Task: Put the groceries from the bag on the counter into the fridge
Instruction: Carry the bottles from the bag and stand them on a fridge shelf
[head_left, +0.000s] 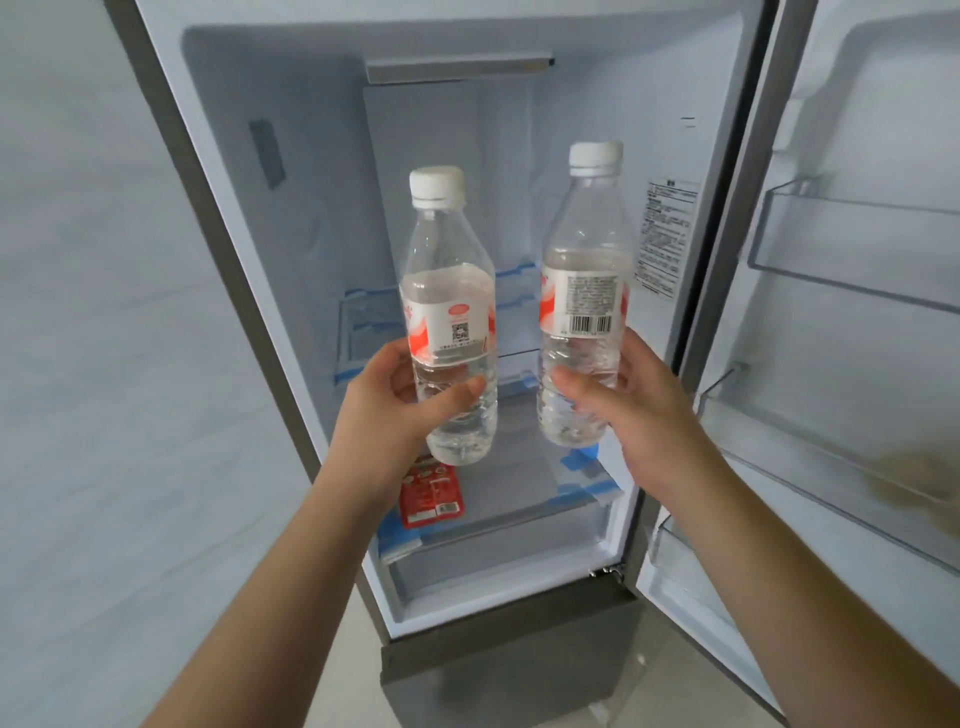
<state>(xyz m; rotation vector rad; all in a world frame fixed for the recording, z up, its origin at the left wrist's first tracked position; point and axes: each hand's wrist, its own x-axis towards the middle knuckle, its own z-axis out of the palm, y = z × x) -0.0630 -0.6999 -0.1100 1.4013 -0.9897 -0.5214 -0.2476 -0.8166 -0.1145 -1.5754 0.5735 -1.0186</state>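
bottles upright before open fridge, left hand gripping qr-labelled bottle, right hand gripping barcode-labelled bottle

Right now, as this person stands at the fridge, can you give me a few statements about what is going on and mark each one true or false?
1. Each hand holds a water bottle: the left hand grips the left bottle, the right hand the right bottle. True.
2. Both bottles have blue caps. False: both caps are white.
3. The fridge door is open. True.
4. A red packet lies on a shelf inside the fridge. True.
5. The bottles already stand on a shelf. False: both are held in the air in front of the fridge.
6. The bottles lie on their sides. False: both are about upright.
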